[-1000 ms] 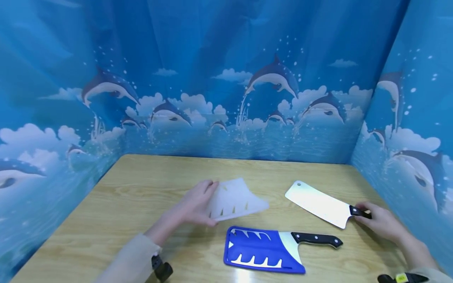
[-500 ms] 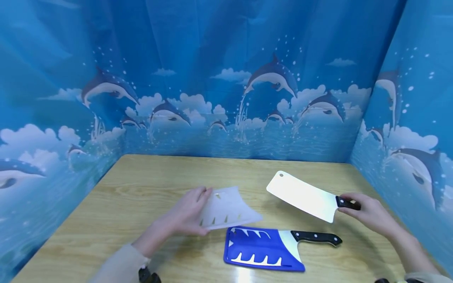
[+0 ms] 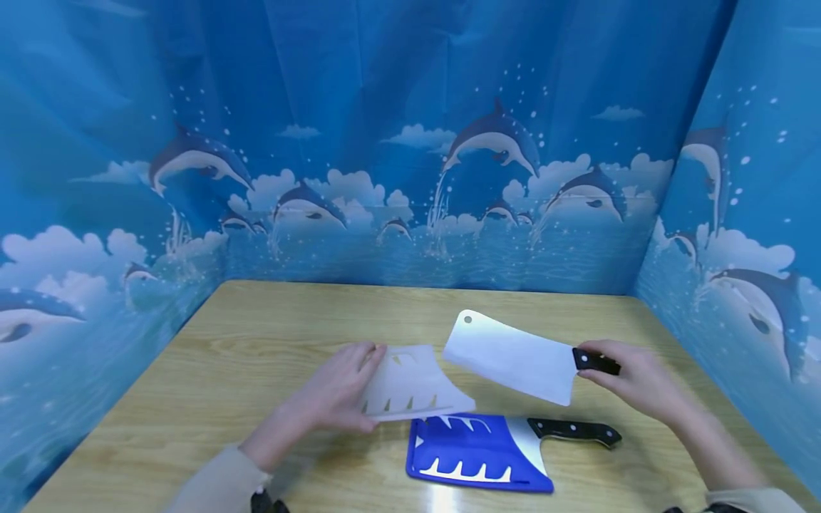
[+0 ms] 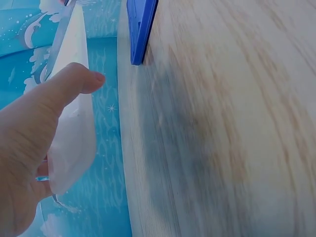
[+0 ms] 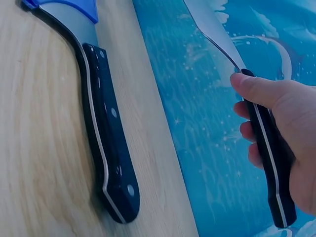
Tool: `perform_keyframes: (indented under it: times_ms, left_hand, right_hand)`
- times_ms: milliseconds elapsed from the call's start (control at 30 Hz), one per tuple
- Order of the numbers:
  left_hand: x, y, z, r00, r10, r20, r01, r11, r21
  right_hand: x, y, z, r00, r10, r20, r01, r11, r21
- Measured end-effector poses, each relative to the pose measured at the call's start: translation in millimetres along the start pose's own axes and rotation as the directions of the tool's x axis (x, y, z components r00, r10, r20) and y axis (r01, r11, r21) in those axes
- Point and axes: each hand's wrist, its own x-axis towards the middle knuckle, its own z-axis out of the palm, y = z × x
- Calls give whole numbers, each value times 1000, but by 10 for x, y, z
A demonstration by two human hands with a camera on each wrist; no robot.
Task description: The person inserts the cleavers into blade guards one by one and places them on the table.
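Note:
My left hand grips a translucent white blade cover by its left end, above the table; the left wrist view shows the thumb on one face of the cover. In my right hand is a bare cleaver, its black handle wrapped by the fingers. The shiny cleaver blade points left, its tip close to the cover's right side but apart from it. Below both lies a second cleaver with a black handle, most of its blade inside a blue cover.
A light wood-grain table carries everything. Blue dolphin-printed curtains stand along its back and sides. The sheathed cleaver lies near the front middle, under the held things.
The right hand has lifted the bare cleaver off the table and carried it left toward the white cover. The left hand has drawn the cover slightly left and nearer the front.

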Motion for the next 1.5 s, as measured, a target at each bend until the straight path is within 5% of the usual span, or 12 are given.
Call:
perform_keyframes:
  times_ms: [300, 800, 1167, 1500]
  left_hand:
    - [17, 25, 30, 1000, 19, -23, -18, 1000, 24]
    - [13, 36, 38, 1000, 1, -7, -1, 1000, 28]
    - [10, 48, 49, 1000, -8, 17, 8, 1000, 28]
    - [6, 22, 70, 998, 32, -49, -29, 998, 54]
  right_hand:
    - [11, -55, 83, 993, -100, -65, 98, 995, -27]
    - [-9, -72, 68, 997, -35, -73, 33, 999, -32]
    - [-18, -70, 90, 992, -91, -87, 86, 994, -65]
    - [14, -74, 97, 928, -317, -194, 294, 945, -141]
